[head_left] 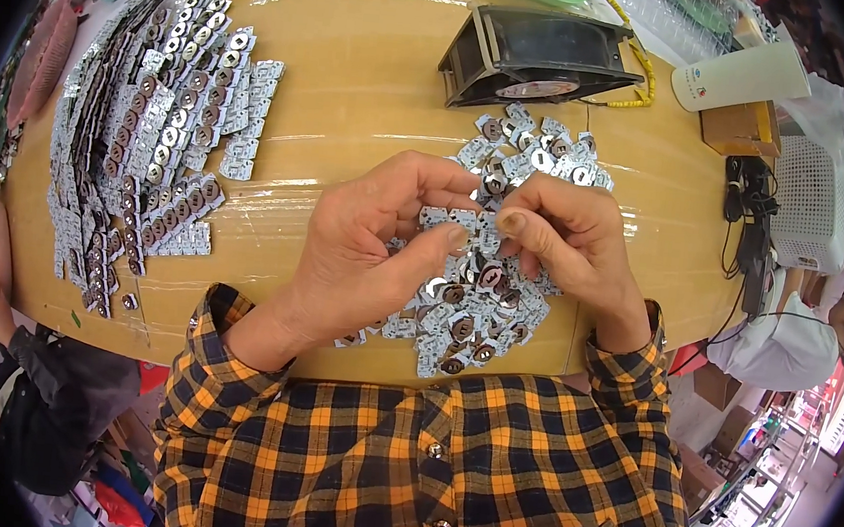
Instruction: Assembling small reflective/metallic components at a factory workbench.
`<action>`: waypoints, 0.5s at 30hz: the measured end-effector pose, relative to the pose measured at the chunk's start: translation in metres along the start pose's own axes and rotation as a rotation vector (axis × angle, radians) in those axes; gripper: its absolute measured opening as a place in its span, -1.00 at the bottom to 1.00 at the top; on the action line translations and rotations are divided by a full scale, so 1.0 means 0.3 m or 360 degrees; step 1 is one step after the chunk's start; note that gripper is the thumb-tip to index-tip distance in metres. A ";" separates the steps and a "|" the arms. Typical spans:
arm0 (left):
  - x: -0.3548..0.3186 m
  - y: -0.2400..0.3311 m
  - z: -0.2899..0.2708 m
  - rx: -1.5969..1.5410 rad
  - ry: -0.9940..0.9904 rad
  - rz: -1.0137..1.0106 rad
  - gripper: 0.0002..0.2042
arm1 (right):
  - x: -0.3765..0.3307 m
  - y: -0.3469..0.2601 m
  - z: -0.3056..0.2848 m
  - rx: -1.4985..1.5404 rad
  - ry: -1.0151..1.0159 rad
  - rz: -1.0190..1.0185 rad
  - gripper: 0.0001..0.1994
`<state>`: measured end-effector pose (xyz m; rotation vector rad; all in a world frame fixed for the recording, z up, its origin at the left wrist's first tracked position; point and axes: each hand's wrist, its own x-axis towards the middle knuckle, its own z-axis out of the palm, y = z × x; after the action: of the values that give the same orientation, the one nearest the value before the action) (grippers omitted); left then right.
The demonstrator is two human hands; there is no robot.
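Over the near middle of the table, my left hand [374, 234] pinches a short strip of small pale circuit boards [461, 219] between thumb and fingers. My right hand [570, 238] is closed at the strip's right end, thumb against the bent forefinger. Its fingertips partly hide that end. Below and behind both hands lies a loose heap of similar small circuit boards [467, 318], many bearing a round silver or dark disc. Farther left, long rows of joined circuit boards [168, 121] are stacked and overlapping, discs upward on several.
A black box fan [545, 59] with a yellow-wrapped cable [649, 78] stands at the back. To the right are a white cup [745, 76], a cardboard box [742, 129], black cables [749, 197] and a white basket [809, 202]. Another person's arm [1, 312] reaches the left edge.
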<state>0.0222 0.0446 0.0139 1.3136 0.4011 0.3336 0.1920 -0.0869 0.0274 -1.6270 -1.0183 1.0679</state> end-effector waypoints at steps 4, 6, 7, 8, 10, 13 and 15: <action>0.002 -0.002 0.001 -0.0112 0.0032 -0.0018 -0.71 | 0.005 0.000 0.007 -0.0151 0.0021 -0.0123 -0.83; 0.004 -0.006 0.006 -0.0205 0.0132 -0.0045 -0.77 | 0.000 -0.007 0.007 -0.0002 0.0034 -0.0040 -0.83; 0.005 -0.005 -0.004 -0.0206 0.0131 -0.0047 -0.77 | 0.001 -0.004 0.006 -0.0002 0.0035 -0.0038 -0.83; 0.005 -0.003 -0.024 -0.0121 0.0037 -0.0149 -0.79 | 0.003 0.001 0.005 -0.0003 0.0031 -0.0039 -0.84; 0.008 -0.005 -0.032 -0.0035 -0.0054 -0.0251 -0.80 | 0.005 0.009 0.005 -0.0003 0.0024 -0.0041 -0.84; 0.014 -0.011 -0.023 -0.0138 0.0043 -0.0195 -0.86 | 0.005 0.001 0.019 -0.0069 0.0036 -0.0117 -0.81; 0.020 -0.003 -0.023 -0.0521 -0.0032 -0.0374 -0.87 | 0.014 0.006 0.010 0.0562 -0.0073 0.0147 -0.80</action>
<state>0.0244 0.0532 0.0111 0.9384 0.4580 0.1790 0.1907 -0.0826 0.0243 -1.3763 -0.7385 1.2726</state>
